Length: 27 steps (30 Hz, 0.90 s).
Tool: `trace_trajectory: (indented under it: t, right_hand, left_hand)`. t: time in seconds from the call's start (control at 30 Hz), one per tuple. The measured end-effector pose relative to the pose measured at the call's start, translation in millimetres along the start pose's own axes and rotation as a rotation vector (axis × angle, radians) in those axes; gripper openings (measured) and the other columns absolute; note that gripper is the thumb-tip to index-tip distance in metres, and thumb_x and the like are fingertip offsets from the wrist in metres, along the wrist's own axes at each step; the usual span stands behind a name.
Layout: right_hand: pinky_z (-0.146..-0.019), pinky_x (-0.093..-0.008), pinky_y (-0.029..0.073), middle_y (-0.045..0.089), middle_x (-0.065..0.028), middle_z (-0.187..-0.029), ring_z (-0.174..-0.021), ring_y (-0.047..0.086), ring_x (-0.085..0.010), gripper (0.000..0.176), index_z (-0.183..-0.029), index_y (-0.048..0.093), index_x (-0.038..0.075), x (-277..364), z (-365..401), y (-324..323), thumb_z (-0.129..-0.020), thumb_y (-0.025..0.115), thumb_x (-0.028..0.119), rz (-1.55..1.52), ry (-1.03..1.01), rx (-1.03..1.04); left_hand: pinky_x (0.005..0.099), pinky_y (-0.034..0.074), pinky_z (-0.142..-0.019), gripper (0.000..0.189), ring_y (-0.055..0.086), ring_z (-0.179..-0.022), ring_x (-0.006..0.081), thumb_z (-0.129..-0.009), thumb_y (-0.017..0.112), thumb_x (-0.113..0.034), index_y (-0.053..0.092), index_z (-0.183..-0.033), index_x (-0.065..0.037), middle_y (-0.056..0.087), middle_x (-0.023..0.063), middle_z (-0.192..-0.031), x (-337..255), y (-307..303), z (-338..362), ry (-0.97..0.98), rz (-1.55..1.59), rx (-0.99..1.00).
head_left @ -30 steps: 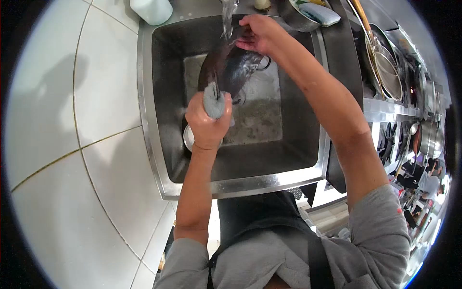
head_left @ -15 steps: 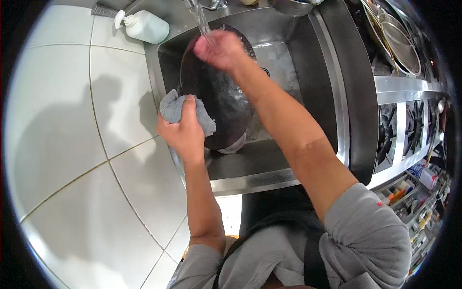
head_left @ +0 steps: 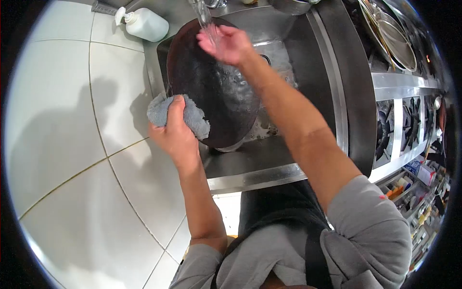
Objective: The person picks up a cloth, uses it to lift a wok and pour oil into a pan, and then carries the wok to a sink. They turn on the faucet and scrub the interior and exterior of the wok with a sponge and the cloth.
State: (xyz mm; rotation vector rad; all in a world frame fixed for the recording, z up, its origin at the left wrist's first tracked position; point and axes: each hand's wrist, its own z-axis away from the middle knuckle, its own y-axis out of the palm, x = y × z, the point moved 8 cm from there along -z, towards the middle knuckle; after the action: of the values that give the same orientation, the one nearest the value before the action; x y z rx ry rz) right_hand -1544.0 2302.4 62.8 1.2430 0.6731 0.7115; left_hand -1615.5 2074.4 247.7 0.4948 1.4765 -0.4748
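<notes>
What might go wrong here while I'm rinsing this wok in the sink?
The wet wok stands tilted in the sink, held at its edge by the left hand through a cloth; that grip may slip and the wok drop. Water running over the open right hand may splash past the sink rim.

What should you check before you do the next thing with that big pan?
1. Left hand holds cloth at the pan edge: ok.
2. Pan is over the sink: ok.
3. Water runs onto the right hand: ok.
4. Right hand open and free: ok.
5. Pan is fully clean: cannot tell.
6. Soap stands beside the sink: ok.
</notes>
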Motion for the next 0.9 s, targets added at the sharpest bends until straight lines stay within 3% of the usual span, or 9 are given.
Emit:
trace_trajectory:
  t: [0.13, 0.2, 0.3, 0.33, 0.47, 0.6, 0.73, 0.8, 0.9]
  right_hand:
    - [-0.101, -0.0541, 0.052, 0.072, -0.0172, -0.115, -0.112, 0.068, -0.0382, 0.035, -0.118, 0.065, 0.0, -113.2, 21.4, 27.8, -0.099, 0.051, 0.026, -0.319, 0.471, 0.403]
    - [-0.084, -0.0407, 0.055, 0.068, -0.0079, -0.092, -0.087, 0.067, -0.0247, 0.021, -0.098, 0.066, 0.006, -161.6, 86.1, 0.9, -0.099, 0.052, 0.022, 0.218, 0.582, 0.135]
    - [-0.087, -0.0456, 0.057, 0.073, -0.017, -0.108, -0.096, 0.071, -0.0287, 0.033, -0.109, 0.067, 0.001, -162.5, 157.5, -123.7, -0.104, 0.046, 0.025, 0.377, 1.074, 0.141]
    - [-0.085, -0.0455, 0.056, 0.073, -0.0175, -0.106, -0.093, 0.07, -0.0289, 0.035, -0.107, 0.067, 0.001, -111.8, 171.3, -155.5, -0.105, 0.043, 0.026, 0.83, 0.961, -0.191]
    - [-0.096, -0.0522, 0.051, 0.069, -0.0208, -0.117, -0.105, 0.067, -0.035, 0.044, -0.112, 0.064, -0.003, -12.2, 118.6, -186.6, -0.105, 0.039, 0.033, 0.217, 0.162, -0.544]
    - [-0.101, -0.0534, 0.049, 0.069, -0.0193, -0.117, -0.111, 0.066, -0.0363, 0.04, -0.115, 0.062, -0.002, -6.7, 42.6, -116.0, -0.104, 0.04, 0.03, -0.089, -0.176, -0.431]
    - [-0.097, -0.0533, 0.052, 0.073, -0.0172, -0.112, -0.104, 0.07, -0.0337, 0.034, -0.116, 0.066, 0.002, -97.2, 18.0, -3.5, -0.104, 0.045, 0.026, -0.14, 0.228, 0.252]
    - [-0.094, -0.0457, 0.054, 0.072, -0.0172, -0.116, -0.102, 0.071, -0.0299, 0.035, -0.109, 0.07, 0.001, -159.7, 49.0, -19.8, -0.102, 0.05, 0.029, 0.097, 0.74, 0.325]
    - [-0.085, -0.0451, 0.056, 0.074, -0.0117, -0.108, -0.097, 0.072, -0.0305, 0.03, -0.107, 0.072, 0.011, -107.7, 70.5, -124.8, -0.087, 0.072, 0.033, 1.789, 0.687, 0.23]
  left_hand:
    - [0.0271, 0.048, -0.062, 0.005, 0.061, -0.066, 0.0115, -0.085, 0.071, -0.002, 0.069, -0.085, 0.002, 0.067, 0.0035, -0.077, -0.1, 11.9, 6.3, -0.024, 0.024, 0.02]
    - [0.0272, 0.048, -0.062, 0.005, 0.062, -0.066, 0.0119, -0.084, 0.071, -0.002, 0.069, -0.085, 0.002, 0.067, 0.0038, -0.077, 0.6, 12.5, 5.0, -0.05, 0.057, 0.024]
    - [0.0279, 0.049, -0.061, 0.006, 0.062, -0.064, 0.0127, -0.083, 0.071, -0.003, 0.069, -0.086, 0.002, 0.067, 0.0044, -0.077, -4.3, 1.5, -0.7, -0.078, 0.096, 0.009]
    - [0.0283, 0.049, -0.06, 0.006, 0.062, -0.063, 0.0132, -0.083, 0.071, -0.003, 0.069, -0.086, 0.002, 0.067, 0.0046, -0.077, -4.7, -3.5, -1.7, -0.08, 0.105, -0.001]
    - [0.0304, 0.05, -0.057, 0.007, 0.061, -0.061, 0.0147, -0.084, 0.07, -0.003, 0.068, -0.089, 0.002, 0.065, 0.0049, -0.076, -15.0, -2.7, 12.8, -0.15, 0.103, 0.013]
    - [0.0308, 0.05, -0.057, 0.01, 0.063, -0.064, 0.0174, -0.085, 0.071, -0.007, 0.066, -0.091, 0.001, 0.064, 0.0068, -0.08, -22.7, -1.6, 28.2, -0.169, 0.108, 0.017]
    - [0.0305, 0.051, -0.059, 0.012, 0.064, -0.068, 0.0169, -0.084, 0.071, -0.006, 0.066, -0.092, 0.001, 0.065, 0.0068, -0.081, -22.1, 1.5, 34.5, -0.157, 0.037, 0.04]
    - [0.0301, 0.051, -0.06, 0.013, 0.064, -0.071, 0.0162, -0.084, 0.071, -0.005, 0.067, -0.094, 0.002, 0.066, 0.007, -0.082, -18.1, -1.5, 32.3, -0.128, -0.002, 0.039]
    - [0.0294, 0.051, -0.062, 0.014, 0.064, -0.07, 0.015, -0.084, 0.071, -0.004, 0.069, -0.096, 0.003, 0.068, 0.0069, -0.082, -22.1, -5.4, 28.3, -0.045, -0.059, 0.015]
